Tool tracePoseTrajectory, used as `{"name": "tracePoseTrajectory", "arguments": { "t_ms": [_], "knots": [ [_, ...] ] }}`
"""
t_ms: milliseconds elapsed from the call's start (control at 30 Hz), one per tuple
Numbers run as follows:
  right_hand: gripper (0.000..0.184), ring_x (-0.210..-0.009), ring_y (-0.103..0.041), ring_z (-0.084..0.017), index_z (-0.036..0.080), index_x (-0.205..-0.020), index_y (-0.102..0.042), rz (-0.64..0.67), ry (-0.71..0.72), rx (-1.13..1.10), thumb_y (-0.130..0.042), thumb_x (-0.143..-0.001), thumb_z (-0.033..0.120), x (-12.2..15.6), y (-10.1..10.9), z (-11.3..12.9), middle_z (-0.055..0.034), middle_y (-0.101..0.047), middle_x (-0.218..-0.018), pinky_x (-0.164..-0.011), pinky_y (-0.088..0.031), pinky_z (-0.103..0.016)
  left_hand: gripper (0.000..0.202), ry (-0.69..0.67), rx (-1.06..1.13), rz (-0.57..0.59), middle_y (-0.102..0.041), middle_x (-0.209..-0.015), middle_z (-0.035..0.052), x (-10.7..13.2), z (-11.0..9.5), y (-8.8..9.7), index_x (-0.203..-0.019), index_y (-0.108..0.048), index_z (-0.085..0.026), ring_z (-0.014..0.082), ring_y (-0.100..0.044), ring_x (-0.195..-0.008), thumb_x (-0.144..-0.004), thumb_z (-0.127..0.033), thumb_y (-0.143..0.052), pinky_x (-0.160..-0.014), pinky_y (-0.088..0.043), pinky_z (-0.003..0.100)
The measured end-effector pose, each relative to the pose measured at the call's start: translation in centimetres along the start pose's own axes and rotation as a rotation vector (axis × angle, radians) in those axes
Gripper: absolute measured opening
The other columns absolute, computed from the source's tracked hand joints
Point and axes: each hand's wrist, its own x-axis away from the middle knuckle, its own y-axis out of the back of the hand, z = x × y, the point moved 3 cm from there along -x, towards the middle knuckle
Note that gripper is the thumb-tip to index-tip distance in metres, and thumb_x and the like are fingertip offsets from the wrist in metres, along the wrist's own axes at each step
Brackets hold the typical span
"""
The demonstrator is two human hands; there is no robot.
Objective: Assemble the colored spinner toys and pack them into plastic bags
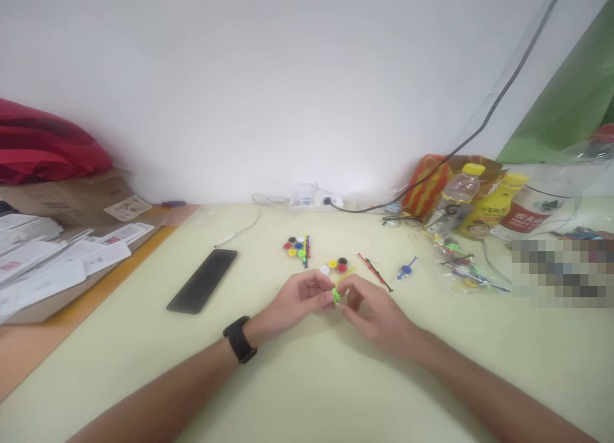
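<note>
A small bright green plastic piece [336, 295] is pinched between my two hands above the table. My left hand [301, 301], with a black watch on its wrist, grips it from the left between thumb and fingers. From the other side, the fingertips of my right hand [377, 307] close on the same piece. Part of it is hidden by the fingers. Just beyond the hands lie yellow, black, red and white discs [341, 268] and a yellow stick [346, 275]. Red and black arrow-shaped sticks [377, 272] rest farther right, near a blue disc with an arrow through it [407, 270].
Another group of coloured discs [292, 252] and sticks lies behind my left hand. A black phone [203, 282] is to the left, near stacked papers [62, 264]. Bottles [455, 199], glasses [401, 221] and a plastic bag of parts [467, 270] are at right; a power strip [314, 198] stands by the wall.
</note>
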Motion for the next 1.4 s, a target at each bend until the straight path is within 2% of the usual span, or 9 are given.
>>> {"name": "tracePoseTrajectory", "arguments": {
  "t_ms": [233, 367, 500, 667, 900, 1067, 1200, 1300, 1400],
  "knots": [
    [0.009, -0.075, -0.059, -0.017, 0.023, -0.103, -0.059, -0.033, 0.048, 0.040, -0.052, -0.101, 0.028, -0.5, 1.3, 0.3, -0.0028, -0.064, -0.089, -0.071, -0.050, -0.031, 0.029, -0.065, -0.191, -0.086, -0.070, -0.102, 0.0093, 0.0, 0.8, 0.2, -0.109, -0.068, -0.018, 0.0217, -0.068, -0.091, -0.094, -0.043, -0.072, -0.083, -0.054, 0.034],
    [0.010, -0.075, -0.062, -0.019, 0.022, -0.102, -0.059, -0.303, 0.024, 0.209, -0.057, -0.097, 0.031, -1.1, 5.1, -0.6, -0.0039, -0.066, -0.088, -0.069, -0.050, -0.032, 0.019, -0.204, -0.551, -0.175, -0.067, -0.101, 0.0073, 0.2, 0.9, 0.4, -0.110, -0.068, -0.020, 0.0194, -0.063, -0.085, -0.097, -0.035, -0.066, -0.078, -0.052, 0.033],
    [0.012, -0.076, -0.062, -0.021, 0.021, -0.100, -0.060, -0.511, -0.065, 0.465, -0.058, -0.093, 0.030, -1.6, 9.8, -3.2, -0.0053, -0.067, -0.087, -0.061, -0.045, -0.030, 0.017, -0.272, -0.791, -0.142, -0.065, -0.125, 0.0083, 0.5, 1.0, 0.2, -0.114, -0.069, -0.025, 0.0251, -0.061, -0.114, -0.098, -0.026, -0.062, -0.099, -0.050, 0.039],
    [0.012, -0.078, -0.061, -0.021, 0.021, -0.093, -0.061, -0.380, -0.254, 0.800, -0.058, -0.083, 0.016, -1.6, 12.2, -7.3, -0.0037, -0.067, -0.085, -0.068, -0.040, -0.032, 0.027, -0.311, -0.926, -0.093, -0.061, -0.141, 0.0083, 0.6, 1.6, 0.1, -0.124, -0.069, -0.027, 0.0295, -0.053, -0.132, -0.097, -0.025, -0.064, -0.115, -0.042, 0.048],
    [0.015, -0.086, -0.061, -0.021, 0.020, -0.091, -0.063, -0.142, -0.419, 0.939, -0.057, -0.081, 0.011, -0.7, 12.9, -9.4, -0.0047, -0.069, -0.092, -0.067, -0.034, -0.029, 0.025, -0.293, -0.961, -0.126, -0.067, -0.128, 0.0055, 0.6, 1.9, 0.2, -0.119, -0.070, -0.026, 0.0260, -0.057, -0.125, -0.095, -0.020, -0.063, -0.111, -0.047, 0.045],
    [0.011, -0.094, -0.060, -0.026, 0.021, -0.091, -0.063, -0.166, -0.327, 1.039, -0.060, -0.083, 0.015, -0.9, 12.7, -8.9, -0.0065, -0.069, -0.097, -0.073, -0.037, -0.033, 0.014, -0.288, -0.890, -0.142, -0.071, -0.110, 0.0034, 0.5, 1.5, 0.2, -0.103, -0.071, -0.025, 0.0226, -0.064, -0.108, -0.095, -0.018, -0.061, -0.098, -0.054, 0.039],
    [0.010, -0.100, -0.059, -0.028, 0.022, -0.099, -0.062, -0.217, -0.190, 0.970, -0.056, -0.091, 0.019, -1.3, 10.6, -7.4, -0.0077, -0.068, -0.103, -0.082, -0.042, -0.038, 0.008, -0.264, -0.787, -0.129, -0.071, -0.097, 0.0029, 0.5, 1.3, 0.2, -0.091, -0.071, -0.022, 0.0187, -0.067, -0.091, -0.093, -0.018, -0.063, -0.084, -0.057, 0.032],
    [0.014, -0.103, -0.060, -0.026, 0.022, -0.107, -0.061, -0.145, -0.032, 0.827, -0.051, -0.097, 0.024, -1.5, 8.5, -5.7, -0.0080, -0.068, -0.109, -0.088, -0.045, -0.039, 0.008, -0.228, -0.773, -0.113, -0.072, -0.093, 0.0026, 0.5, 1.4, 0.1, -0.089, -0.072, -0.022, 0.0178, -0.067, -0.086, -0.092, -0.020, -0.064, -0.081, -0.057, 0.031],
    [0.014, -0.097, -0.062, -0.024, 0.022, -0.106, -0.061, -0.045, -0.008, 0.780, -0.050, -0.098, 0.024, -1.5, 7.0, -4.7, -0.0072, -0.069, -0.103, -0.085, -0.046, -0.038, 0.008, -0.213, -0.788, -0.118, -0.073, -0.092, 0.0017, 0.6, 1.3, 0.0, -0.091, -0.072, -0.022, 0.0177, -0.068, -0.086, -0.093, -0.021, -0.064, -0.081, -0.056, 0.030]
  ]
}}
